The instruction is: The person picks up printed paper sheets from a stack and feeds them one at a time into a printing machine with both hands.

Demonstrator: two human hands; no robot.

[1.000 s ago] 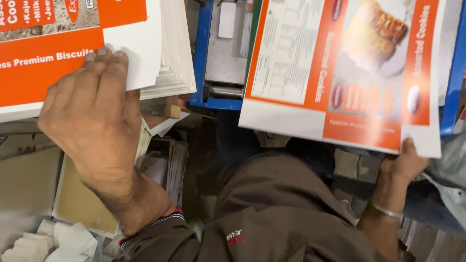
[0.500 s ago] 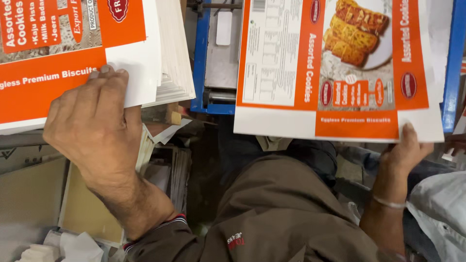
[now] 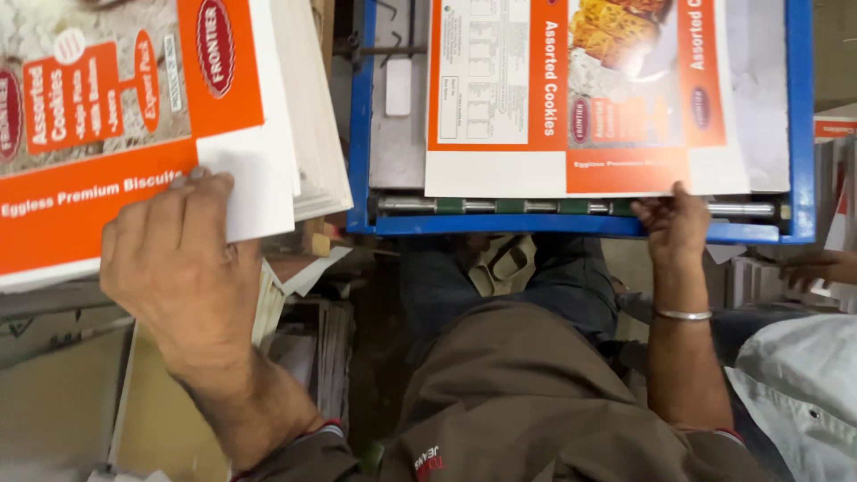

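Note:
My left hand [image 3: 183, 268] lies flat on the near corner of the top sheet of a stack of printed orange-and-white carton sheets [image 3: 134, 134] at the left. My right hand [image 3: 676, 223] pinches the near edge of one printed carton sheet [image 3: 580, 98], which lies flat on the blue-framed machine bed [image 3: 361, 134]. The sheet's lower edge sits just above a metal roller bar [image 3: 500, 206] with green bands. A metal bangle [image 3: 683, 314] circles my right wrist.
Below the stack are flat brown cardboard pieces [image 3: 54, 402] and piles of paper [image 3: 330, 348]. My brown garment and dark trousers fill the middle foreground. Another person's white sleeve [image 3: 794, 384] and hand [image 3: 817, 266] are at the right edge.
The single sheet has moved away from me and down onto the blue machine bed, with my right hand following its near edge. My left hand stays on the stack.

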